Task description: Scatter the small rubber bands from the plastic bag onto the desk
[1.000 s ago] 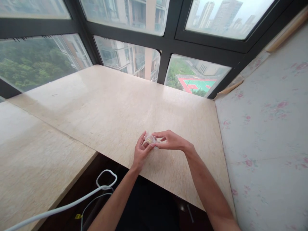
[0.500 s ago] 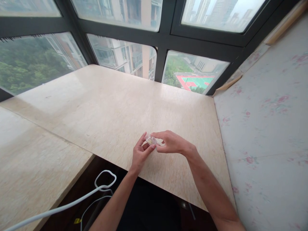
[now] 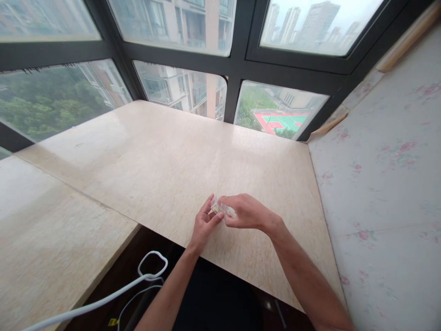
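Note:
A small clear plastic box with a yellowish mark on it is held between both hands, just above the stone surface. My left hand grips its left end, thumb on the near side and fingers on the far side. From the right, my right hand pinches the box with thumb and index finger. Clear plastic also shows in the gap between those right fingers; whether it is a separate piece I cannot tell. Fingers cover part of the box.
The pale stone sill spreads out below dark-framed windows. A floral-papered wall bounds the right side. At the lower left, a white cable loops over a dark gap beside the lower-left slab.
The camera view has tilted up slightly, so everything sits a little lower. The box has turned a bit between my fingers, and more clear plastic shows at my right hand.

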The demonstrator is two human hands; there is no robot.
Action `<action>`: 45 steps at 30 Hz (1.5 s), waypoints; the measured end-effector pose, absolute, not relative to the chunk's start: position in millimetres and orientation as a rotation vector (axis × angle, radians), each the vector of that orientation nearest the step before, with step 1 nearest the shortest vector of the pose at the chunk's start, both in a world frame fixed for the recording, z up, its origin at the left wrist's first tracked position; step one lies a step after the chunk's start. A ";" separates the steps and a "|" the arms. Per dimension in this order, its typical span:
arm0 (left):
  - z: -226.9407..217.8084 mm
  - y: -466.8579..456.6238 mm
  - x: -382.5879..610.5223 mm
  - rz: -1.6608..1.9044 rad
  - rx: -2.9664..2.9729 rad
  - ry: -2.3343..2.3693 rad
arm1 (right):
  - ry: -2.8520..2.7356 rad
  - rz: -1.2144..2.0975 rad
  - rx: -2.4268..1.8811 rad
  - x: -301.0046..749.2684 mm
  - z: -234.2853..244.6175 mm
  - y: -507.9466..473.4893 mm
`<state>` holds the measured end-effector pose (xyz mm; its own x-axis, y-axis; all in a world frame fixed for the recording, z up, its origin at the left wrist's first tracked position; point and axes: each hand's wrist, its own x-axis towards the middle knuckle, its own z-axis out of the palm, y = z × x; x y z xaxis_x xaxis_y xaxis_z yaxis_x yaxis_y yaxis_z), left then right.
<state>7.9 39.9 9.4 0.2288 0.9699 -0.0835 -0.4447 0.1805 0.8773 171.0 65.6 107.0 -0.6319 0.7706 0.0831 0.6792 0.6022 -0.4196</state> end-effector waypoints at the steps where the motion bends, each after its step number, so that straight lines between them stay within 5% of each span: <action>1: 9.3 39.6 7.5 1.154 0.845 0.770 | -2.582 0.503 -1.191 170.5 107.3 65.1; 15: 3.8 37.5 3.8 1.181 0.844 0.661 | -2.481 0.618 -1.143 178.8 110.6 66.2; 28: 13.8 36.5 1.6 1.239 0.554 0.526 | -1.297 1.663 -1.002 198.1 60.1 95.5; 45: 40.6 119.8 -102.5 1.597 0.114 0.625 | -0.752 1.679 -0.948 201.1 13.8 101.1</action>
